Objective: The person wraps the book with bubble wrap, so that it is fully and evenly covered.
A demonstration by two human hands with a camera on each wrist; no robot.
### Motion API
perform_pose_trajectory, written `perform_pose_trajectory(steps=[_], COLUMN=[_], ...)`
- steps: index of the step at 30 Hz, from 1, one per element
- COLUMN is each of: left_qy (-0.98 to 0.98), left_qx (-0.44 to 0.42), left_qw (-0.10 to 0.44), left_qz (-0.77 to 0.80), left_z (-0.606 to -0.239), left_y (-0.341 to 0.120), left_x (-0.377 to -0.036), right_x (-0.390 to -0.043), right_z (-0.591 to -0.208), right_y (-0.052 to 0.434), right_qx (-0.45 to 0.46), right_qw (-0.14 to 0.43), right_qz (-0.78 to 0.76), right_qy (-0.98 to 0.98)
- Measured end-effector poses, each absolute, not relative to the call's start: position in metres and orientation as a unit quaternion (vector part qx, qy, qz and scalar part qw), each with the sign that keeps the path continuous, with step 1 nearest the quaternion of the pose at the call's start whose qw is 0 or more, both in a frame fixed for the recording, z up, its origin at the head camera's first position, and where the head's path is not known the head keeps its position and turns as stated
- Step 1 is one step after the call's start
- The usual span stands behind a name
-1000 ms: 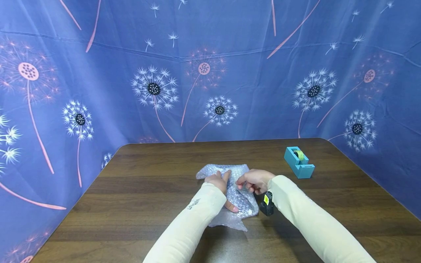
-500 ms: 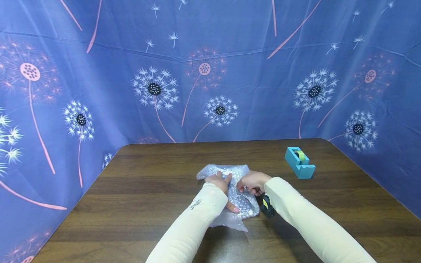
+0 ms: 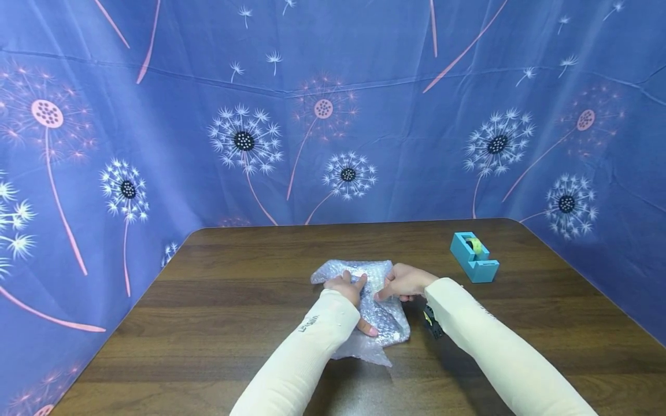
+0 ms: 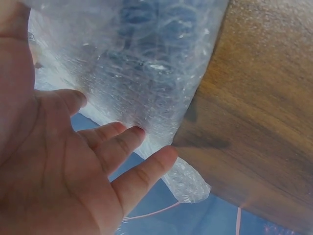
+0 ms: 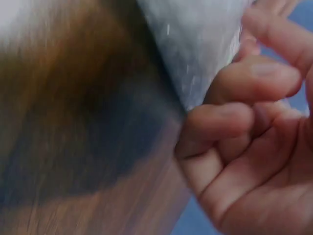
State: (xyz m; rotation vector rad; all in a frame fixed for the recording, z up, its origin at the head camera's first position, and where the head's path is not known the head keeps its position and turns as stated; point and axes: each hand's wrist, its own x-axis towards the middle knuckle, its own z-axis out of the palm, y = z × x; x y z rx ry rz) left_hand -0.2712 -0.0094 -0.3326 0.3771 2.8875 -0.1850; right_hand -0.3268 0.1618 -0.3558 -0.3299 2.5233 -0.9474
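Observation:
A crumpled bubble-wrap parcel (image 3: 385, 320) lies flat on the dark wooden table, with something bluish showing faintly through its layers. My left hand (image 3: 346, 289) rests on its left part, fingers spread and thumb pointing toward the near side. In the left wrist view, the fingertips (image 4: 168, 154) touch the wrap near one edge. On the parcel's upper right part is my right hand (image 3: 408, 282), its thumb extended onto the wrap. The right wrist view shows the other fingers (image 5: 220, 120) curled toward the palm, with nothing visible inside them.
A teal tape dispenser (image 3: 473, 260) with a roll of yellowish tape (image 3: 473, 245) stands at the table's back right. Behind the table (image 3: 234, 289) hangs a blue dandelion-print cloth (image 3: 395, 144). A small black camera (image 3: 433, 323) sits under my right wrist.
My right hand has gone from bringing thumb and fingertips together over the parcel to laying its thumb on the wrap, turning slightly. The left hand and the parcel have stayed in place.

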Motion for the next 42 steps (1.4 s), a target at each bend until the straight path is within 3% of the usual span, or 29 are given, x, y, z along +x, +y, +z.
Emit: perform_pose_trajectory(steps=[9, 17, 31, 37, 42], left_qy=[0.983, 0.983, 0.984, 0.983, 0.983], left_qx=[0.124, 0.123, 0.127, 0.129, 0.132], left_qw=[0.115, 0.113, 0.106, 0.113, 0.115], left_qz=[-0.07, -0.077, -0.072, -0.064, -0.063], left_z=[-0.333, -0.334, -0.331, -0.333, -0.333], left_y=[-0.008, -0.008, -0.011, -0.012, -0.01], left_x=[-0.273, -0.273, -0.272, -0.273, -0.272], right_x=[-0.337, -0.331, -0.312, -0.318, -0.324], right_z=[-0.37, -0.37, -0.362, -0.363, -0.373], right_y=[0.164, 0.152, 0.168, 0.169, 0.162], right_qx=[-0.156, -0.154, -0.252, -0.221, -0.185], right_qw=[0.12, 0.086, 0.132, 0.139, 0.104], right_qz=[-0.311, -0.227, -0.285, -0.311, -0.27], right_qy=[0.93, 0.958, 0.915, 0.914, 0.939])
